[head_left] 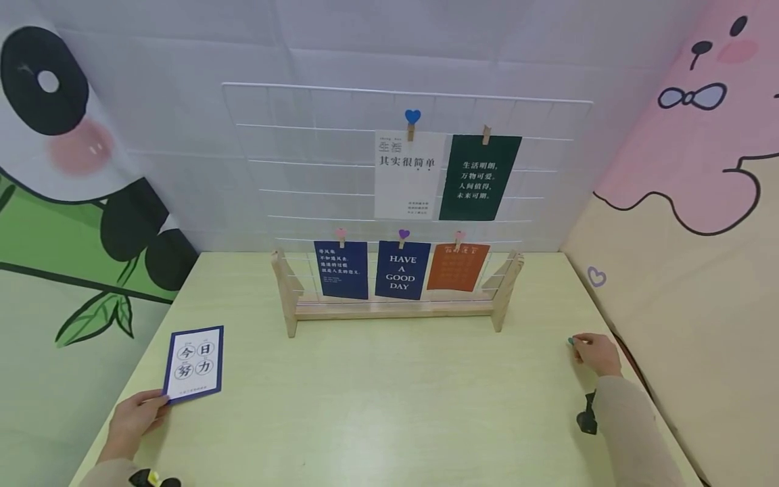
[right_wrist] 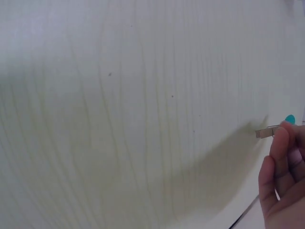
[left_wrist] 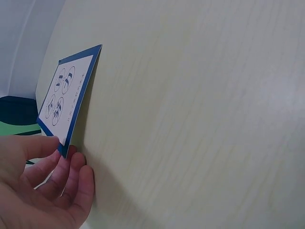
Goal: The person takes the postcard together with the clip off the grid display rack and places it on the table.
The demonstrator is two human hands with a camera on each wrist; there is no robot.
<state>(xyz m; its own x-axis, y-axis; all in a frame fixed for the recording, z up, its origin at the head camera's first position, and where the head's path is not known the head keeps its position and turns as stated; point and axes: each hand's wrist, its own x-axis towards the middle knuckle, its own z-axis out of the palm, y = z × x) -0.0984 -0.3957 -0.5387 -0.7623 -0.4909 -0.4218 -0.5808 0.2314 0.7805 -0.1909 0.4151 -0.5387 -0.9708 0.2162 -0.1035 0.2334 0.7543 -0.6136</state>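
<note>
At the table's left side my left hand [head_left: 135,419] pinches the lower left corner of a white card [head_left: 195,365] with a dark blue border and blue characters. In the left wrist view, the thumb lies on the card's face and the other fingers are behind it. Over the right side of the table, my right hand [head_left: 598,353] pinches a small wooden clothespin [right_wrist: 267,132] with a teal decoration [right_wrist: 290,119]. Its bare wooden end points away from the fingertips, and part of the clip is hidden by them.
A white wire grid [head_left: 316,162] stands in a wooden base [head_left: 395,310] at the back of the table [head_left: 365,406]. Clothespins hold a white card [head_left: 404,186] and a green card [head_left: 481,179] high up; two blue cards and an orange card [head_left: 458,267] hang below.
</note>
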